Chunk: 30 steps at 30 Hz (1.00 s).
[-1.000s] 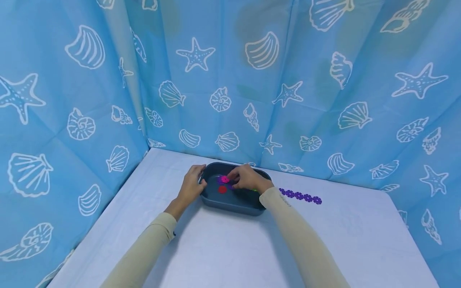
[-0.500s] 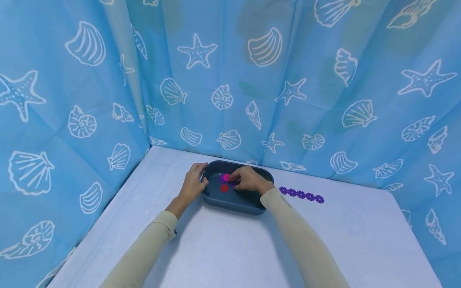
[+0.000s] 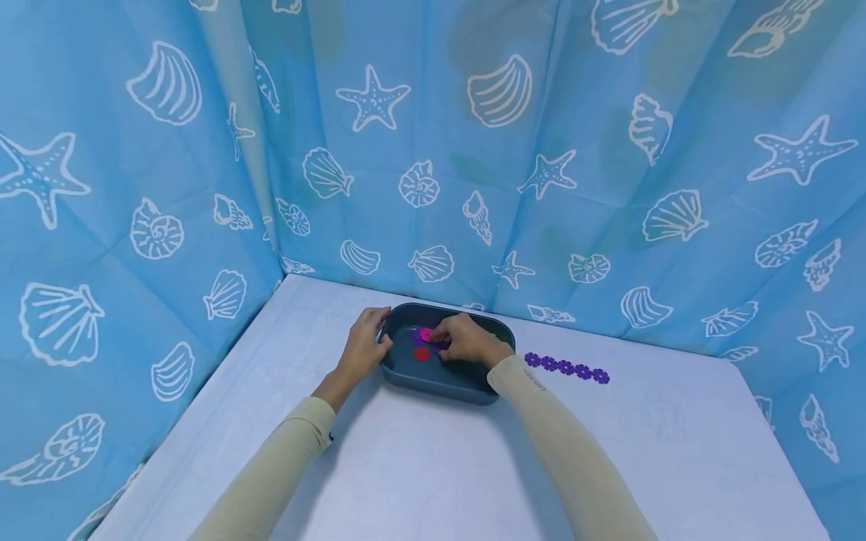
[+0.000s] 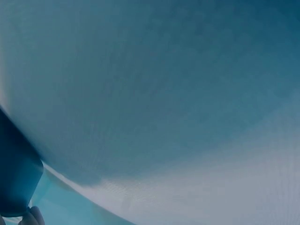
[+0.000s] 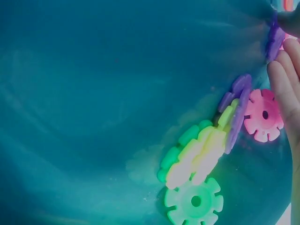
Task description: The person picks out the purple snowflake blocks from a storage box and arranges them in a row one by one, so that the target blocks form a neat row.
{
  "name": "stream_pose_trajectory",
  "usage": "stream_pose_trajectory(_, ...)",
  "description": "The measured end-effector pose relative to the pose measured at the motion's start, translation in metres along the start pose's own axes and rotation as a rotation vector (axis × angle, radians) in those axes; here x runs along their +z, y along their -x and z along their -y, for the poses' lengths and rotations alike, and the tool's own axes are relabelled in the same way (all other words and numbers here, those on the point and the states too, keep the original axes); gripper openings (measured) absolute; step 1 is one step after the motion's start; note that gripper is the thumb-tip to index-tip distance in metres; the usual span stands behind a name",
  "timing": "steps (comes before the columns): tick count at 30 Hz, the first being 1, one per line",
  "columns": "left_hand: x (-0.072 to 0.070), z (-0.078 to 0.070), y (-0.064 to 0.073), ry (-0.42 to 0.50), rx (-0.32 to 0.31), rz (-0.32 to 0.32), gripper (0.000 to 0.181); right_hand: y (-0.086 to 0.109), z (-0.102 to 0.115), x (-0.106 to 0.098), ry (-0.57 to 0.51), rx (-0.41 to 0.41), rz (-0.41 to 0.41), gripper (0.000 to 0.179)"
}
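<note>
A dark grey-blue oblong basin (image 3: 433, 387) stands on the white table. My left hand (image 3: 361, 347) grips its left end, thumb at the rim; in the left wrist view only its fingertips (image 4: 33, 216) show, below the basin's dark wall (image 4: 18, 173). My right hand (image 3: 467, 338) reaches inside the basin, fingers bent. In the right wrist view a purple flower-shaped disc (image 5: 275, 40) lies between its thumb and fingers. A pink disc (image 3: 427, 335) and a red disc (image 3: 422, 353) are close to the fingertips.
Inside the basin, the right wrist view shows green (image 5: 194, 201), yellow (image 5: 199, 152), purple (image 5: 239, 105) and pink (image 5: 264, 115) discs. To its right a row of joined purple discs (image 3: 567, 367) lies on the table (image 3: 419, 466). A blue shell-print curtain (image 3: 419, 218) hangs behind.
My right hand stays in the basin with its fingertips near the pink disc. The left hand keeps its grip on the left end. The head view has shifted slightly.
</note>
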<state>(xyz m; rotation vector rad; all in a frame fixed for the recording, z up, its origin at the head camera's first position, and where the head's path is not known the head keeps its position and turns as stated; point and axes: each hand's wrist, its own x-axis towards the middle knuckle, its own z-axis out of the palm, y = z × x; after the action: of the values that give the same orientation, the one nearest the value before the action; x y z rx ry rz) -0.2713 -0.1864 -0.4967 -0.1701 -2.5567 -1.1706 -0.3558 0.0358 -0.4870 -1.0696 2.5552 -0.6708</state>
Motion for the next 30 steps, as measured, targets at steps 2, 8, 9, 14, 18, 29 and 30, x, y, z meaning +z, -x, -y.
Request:
stream_pose_trajectory(2,0.001,0.0,0.0,-0.001,0.007,-0.002,0.053,0.002,0.0,0.0,-0.005,-0.001,-0.01,0.037)
stream_pose_trajectory(8,0.004,-0.002,-0.001,0.007,0.018,-0.003,0.053,0.006,0.0,-0.003,-0.062,-0.007,-0.036,0.037)
stream_pose_trajectory(9,0.004,-0.003,-0.001,0.008,0.02,-0.001,0.053,0.007,0.001,-0.004,-0.071,-0.007,-0.04,0.038)
stream_pose_trajectory(14,0.007,-0.003,-0.001,0.014,0.027,0.001,0.053,0.01,0.005,-0.014,-0.085,-0.024,-0.095,0.036)
stream_pose_trajectory(18,0.006,-0.005,0.0,0.017,0.026,0.004,0.053,0.012,0.007,-0.029,-0.098,-0.038,-0.138,0.037)
stream_pose_trajectory(29,0.003,-0.004,0.002,-0.02,-0.003,-0.007,0.053,0.051,-0.011,-0.087,-0.036,-0.053,-0.254,0.039)
stream_pose_trajectory(30,0.002,-0.004,0.002,-0.02,0.0,-0.009,0.053,0.057,-0.015,-0.09,-0.026,-0.055,-0.272,0.039)
